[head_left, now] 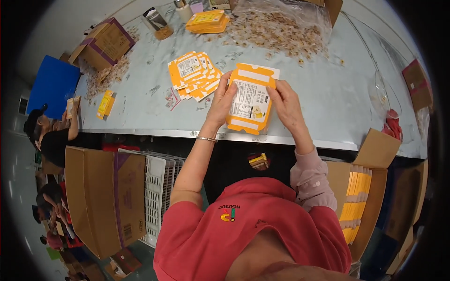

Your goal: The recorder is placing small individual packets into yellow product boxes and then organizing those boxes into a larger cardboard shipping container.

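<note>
A flattened orange-and-white carton (249, 96) is held up over the near edge of the table, its printed panel facing me. My left hand (219, 100) grips its left side, thumb on the front. On the opposite edge my right hand (289, 104) has its thumb on the front and its fingers behind, partly hidden. A white edge shows behind the carton's upper right; I cannot tell if it is a second carton. Left of my hands lies a fanned pile of similar flat cartons (190, 70), with a small clear packet (172, 99) beside it.
Many small wrapped pieces (281, 35) spill from a clear bag at the back. Orange boxes (206, 21) and a clear jar (158, 25) stand behind the pile. A cardboard box (105, 44) sits far left, near another person (51, 131). An opened carton of orange boxes (358, 192) stands right.
</note>
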Demonstrator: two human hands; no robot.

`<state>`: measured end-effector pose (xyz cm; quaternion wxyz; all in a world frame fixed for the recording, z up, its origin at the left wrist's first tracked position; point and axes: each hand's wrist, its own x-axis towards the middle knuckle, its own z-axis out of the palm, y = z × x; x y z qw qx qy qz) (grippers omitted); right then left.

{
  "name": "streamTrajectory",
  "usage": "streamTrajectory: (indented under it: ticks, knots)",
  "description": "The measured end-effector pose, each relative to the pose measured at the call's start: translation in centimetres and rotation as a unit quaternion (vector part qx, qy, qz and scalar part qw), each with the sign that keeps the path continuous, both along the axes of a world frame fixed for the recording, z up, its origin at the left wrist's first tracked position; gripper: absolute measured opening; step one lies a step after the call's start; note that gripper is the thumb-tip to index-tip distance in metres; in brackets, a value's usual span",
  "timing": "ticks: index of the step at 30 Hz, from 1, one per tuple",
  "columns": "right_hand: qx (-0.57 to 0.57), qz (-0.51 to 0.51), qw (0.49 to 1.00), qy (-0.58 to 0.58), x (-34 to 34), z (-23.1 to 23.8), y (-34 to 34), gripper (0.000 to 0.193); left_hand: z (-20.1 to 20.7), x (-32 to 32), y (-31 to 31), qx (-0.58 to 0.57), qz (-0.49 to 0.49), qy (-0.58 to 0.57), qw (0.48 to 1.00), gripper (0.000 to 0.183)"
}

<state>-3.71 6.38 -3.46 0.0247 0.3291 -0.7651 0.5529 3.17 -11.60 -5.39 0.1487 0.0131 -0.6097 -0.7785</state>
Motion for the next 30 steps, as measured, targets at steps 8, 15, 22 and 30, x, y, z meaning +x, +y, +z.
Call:
streamTrajectory:
  ticks: [8,15,22,30]
  knots:
    - [-0.155,-0.095,0.982,-0.055,1.8,-3.5,-2.0,0.014,0.3,-0.4,4.1,0.042,0.149,-0.039,0.987,0.017]
    - [-0.390,-0.029,0.893,-0.224,-1.1,-4.7,-1.1,0.031,-0.3,-1.1,5.4,-0.029,0.103,0.062,0.992,0.042]
    - [-0.318,-0.004,0.900,-0.298,-2.0,-5.5,1.1,0.023,-3.5,-1.7,4.5,-0.073,-0.008,0.021,0.997,0.042]
    - [-0.305,0.104,0.855,-0.406,-6.4,-5.3,-0.2,0.037,-5.2,-3.5,2.7,-0.024,0.024,-0.101,0.994,0.038]
